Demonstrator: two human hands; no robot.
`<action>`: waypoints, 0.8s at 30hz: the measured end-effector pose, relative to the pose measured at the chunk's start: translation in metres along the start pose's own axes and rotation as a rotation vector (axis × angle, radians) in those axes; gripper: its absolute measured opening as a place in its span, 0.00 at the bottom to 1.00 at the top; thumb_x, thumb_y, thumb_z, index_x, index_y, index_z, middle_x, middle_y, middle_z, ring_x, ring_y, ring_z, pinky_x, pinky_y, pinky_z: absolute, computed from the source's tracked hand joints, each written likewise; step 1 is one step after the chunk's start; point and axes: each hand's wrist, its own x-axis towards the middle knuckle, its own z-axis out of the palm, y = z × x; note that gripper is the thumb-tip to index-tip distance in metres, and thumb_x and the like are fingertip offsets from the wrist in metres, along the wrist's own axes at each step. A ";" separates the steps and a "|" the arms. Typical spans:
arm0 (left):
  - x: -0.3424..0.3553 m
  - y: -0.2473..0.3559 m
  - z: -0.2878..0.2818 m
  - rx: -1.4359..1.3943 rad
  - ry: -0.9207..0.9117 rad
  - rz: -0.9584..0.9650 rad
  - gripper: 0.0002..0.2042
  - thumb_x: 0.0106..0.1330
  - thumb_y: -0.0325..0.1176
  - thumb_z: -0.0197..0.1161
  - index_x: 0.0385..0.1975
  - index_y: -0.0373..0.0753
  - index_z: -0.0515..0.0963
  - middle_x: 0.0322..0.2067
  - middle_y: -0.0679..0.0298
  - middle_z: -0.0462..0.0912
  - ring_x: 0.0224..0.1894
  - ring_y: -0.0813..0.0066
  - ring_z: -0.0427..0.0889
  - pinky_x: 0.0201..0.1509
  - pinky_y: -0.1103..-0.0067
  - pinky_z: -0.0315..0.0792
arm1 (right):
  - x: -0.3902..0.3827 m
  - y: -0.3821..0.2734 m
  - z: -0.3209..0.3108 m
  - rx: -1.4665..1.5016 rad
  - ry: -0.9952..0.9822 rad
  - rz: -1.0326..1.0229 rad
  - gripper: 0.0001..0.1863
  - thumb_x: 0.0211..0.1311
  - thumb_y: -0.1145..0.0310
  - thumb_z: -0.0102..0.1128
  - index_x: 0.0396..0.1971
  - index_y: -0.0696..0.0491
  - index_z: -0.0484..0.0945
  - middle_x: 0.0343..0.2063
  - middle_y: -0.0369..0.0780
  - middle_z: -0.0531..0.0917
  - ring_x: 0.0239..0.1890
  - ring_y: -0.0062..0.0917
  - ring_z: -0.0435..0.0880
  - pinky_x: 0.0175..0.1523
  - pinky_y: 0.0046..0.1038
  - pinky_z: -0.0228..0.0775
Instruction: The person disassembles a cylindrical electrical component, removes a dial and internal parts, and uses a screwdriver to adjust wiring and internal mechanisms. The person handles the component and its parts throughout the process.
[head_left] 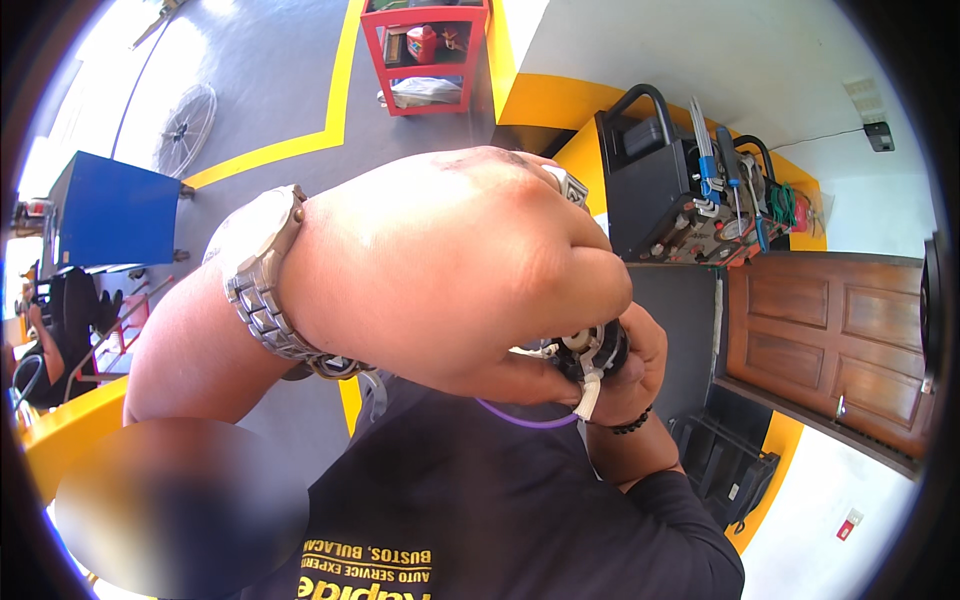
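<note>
A small round black part [607, 350] with a pale metal ring and a cream-coloured tab [588, 397] is held between both hands in front of my chest; its exact kind I cannot make out. My left hand [480, 270], with a steel watch [262, 290] at the wrist and a ring, reaches across from the left. Its fingers are curled and its thumb presses against the part's near side; most fingertips are hidden. Behind it, my right hand [645, 360], with a black bead bracelet, wraps round the part from the right. A thin purple wire [530, 422] loops below the hands.
A red shelf trolley [425, 72] stands at the far side. To the right are a black wheeled machine [640, 185] with tools on top, a wooden door [825, 340] and a black case [725, 460]. A blue cabinet [120, 215] and another person [45, 360] are at left.
</note>
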 end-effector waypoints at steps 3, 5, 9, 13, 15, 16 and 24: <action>-0.001 0.002 0.001 0.013 0.024 0.022 0.24 0.44 0.38 0.82 0.41 0.36 0.84 0.35 0.57 0.88 0.33 0.58 0.88 0.43 0.68 0.82 | 0.005 0.006 -0.004 -0.234 -0.009 -0.216 0.30 0.72 0.40 0.60 0.41 0.59 0.79 0.36 0.44 0.86 0.34 0.30 0.85 0.38 0.30 0.75; -0.001 0.003 0.001 0.019 0.039 0.032 0.23 0.45 0.38 0.81 0.40 0.36 0.84 0.35 0.57 0.88 0.32 0.58 0.88 0.44 0.67 0.82 | 0.010 0.007 -0.008 -0.394 -0.037 -0.357 0.30 0.71 0.40 0.61 0.40 0.58 0.78 0.35 0.45 0.85 0.32 0.33 0.83 0.37 0.31 0.74; 0.000 0.006 0.003 -0.018 0.098 0.041 0.20 0.46 0.39 0.80 0.37 0.38 0.83 0.34 0.59 0.87 0.29 0.59 0.85 0.42 0.66 0.80 | 0.020 0.006 -0.016 -0.566 -0.068 -0.495 0.28 0.70 0.43 0.64 0.42 0.58 0.77 0.33 0.43 0.84 0.29 0.34 0.81 0.35 0.35 0.73; -0.002 0.008 0.003 0.019 0.051 -0.002 0.18 0.47 0.40 0.79 0.33 0.39 0.81 0.31 0.62 0.84 0.25 0.62 0.82 0.41 0.66 0.79 | 0.026 0.007 -0.020 -0.664 -0.129 -0.637 0.28 0.69 0.44 0.65 0.45 0.58 0.76 0.33 0.41 0.82 0.28 0.32 0.79 0.34 0.36 0.71; -0.002 0.009 0.003 0.013 0.039 -0.030 0.18 0.48 0.41 0.79 0.33 0.40 0.80 0.30 0.63 0.83 0.25 0.62 0.81 0.42 0.66 0.79 | 0.026 0.006 -0.023 -0.774 -0.133 -0.697 0.29 0.69 0.43 0.65 0.46 0.57 0.75 0.33 0.41 0.82 0.28 0.32 0.79 0.34 0.36 0.71; -0.002 0.009 0.003 0.014 0.039 -0.041 0.18 0.48 0.42 0.79 0.32 0.40 0.80 0.30 0.64 0.82 0.25 0.63 0.80 0.42 0.66 0.79 | 0.027 0.005 -0.024 -0.793 -0.132 -0.703 0.29 0.69 0.42 0.64 0.46 0.57 0.75 0.33 0.41 0.82 0.29 0.32 0.79 0.34 0.36 0.71; -0.001 0.007 0.001 0.018 0.102 0.005 0.19 0.46 0.45 0.79 0.30 0.44 0.79 0.31 0.65 0.80 0.27 0.62 0.81 0.46 0.61 0.80 | 0.040 0.013 -0.023 -0.344 -0.173 -0.455 0.32 0.72 0.37 0.56 0.45 0.58 0.77 0.36 0.44 0.82 0.33 0.32 0.80 0.37 0.33 0.72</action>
